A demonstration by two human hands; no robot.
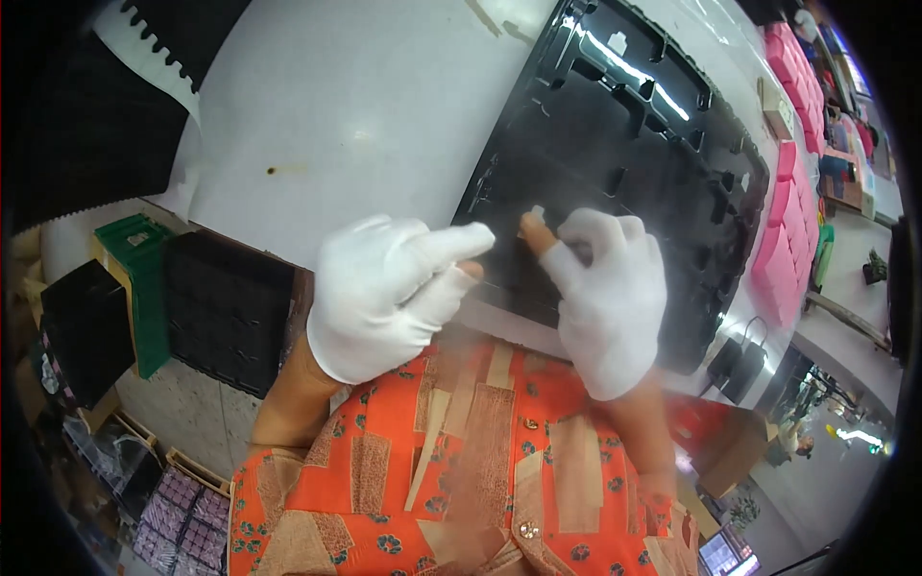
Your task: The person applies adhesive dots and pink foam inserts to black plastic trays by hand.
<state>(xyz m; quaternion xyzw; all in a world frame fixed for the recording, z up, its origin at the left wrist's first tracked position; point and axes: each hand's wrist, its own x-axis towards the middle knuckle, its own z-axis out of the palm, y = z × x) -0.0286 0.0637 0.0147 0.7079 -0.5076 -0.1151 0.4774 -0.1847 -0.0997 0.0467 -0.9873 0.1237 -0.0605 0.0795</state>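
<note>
Both of my hands wear white cloth gloves with bare thumb tips. My left hand (384, 288) is at the near left edge of a black moulded plastic tray (586, 144). Its index finger reaches right, close to the thumb, with the others curled in; nothing shows between them. Over the tray's near part, my right hand (613, 298) is closed, its thumb pointing toward the left hand. A small whitish piece (538, 212), perhaps tape, sits at that thumb's tip; whether a finger also presses on it I cannot tell. Another small white piece (618, 43) lies on the tray's far part.
The tray rests on a white table (365, 125). Black sheets with toothed edges (96, 134) lie at the far left. A black tray (226, 307) and a green crate (139, 288) stand beside the table. Pink moulded trays (788, 240) are at the right, near a small black bag (738, 365).
</note>
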